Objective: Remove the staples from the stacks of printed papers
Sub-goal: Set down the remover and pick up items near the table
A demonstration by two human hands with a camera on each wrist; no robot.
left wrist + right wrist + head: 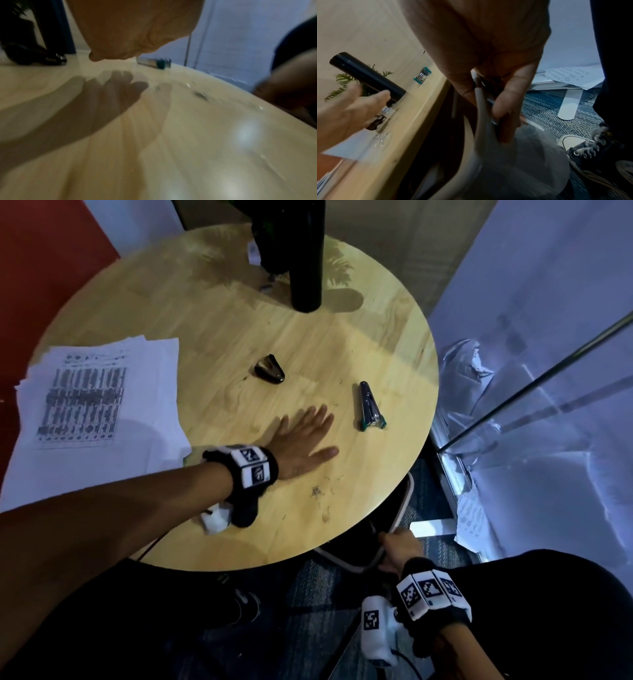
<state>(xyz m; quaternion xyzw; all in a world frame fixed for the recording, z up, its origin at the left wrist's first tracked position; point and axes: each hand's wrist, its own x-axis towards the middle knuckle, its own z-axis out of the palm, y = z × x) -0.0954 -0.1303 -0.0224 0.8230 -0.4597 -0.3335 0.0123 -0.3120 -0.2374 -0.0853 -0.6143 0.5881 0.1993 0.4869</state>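
Left hand (301, 440) flat, fingers spread on table (219, 302); loose staples (318, 491) just beside its wrist, papers (96, 402) well left. Right hand (400, 551) grips bin rim (402, 508) below the table's edge.

I see a round pale wooden table (212, 313) under dim light. Left of it stands a red wall panel (41, 261). Right of it runs a frosted glass partition (548, 302). Below it lies blue-grey woven carpet (544, 108), and a grey curved chair frame (400, 508) sits at its near right edge.
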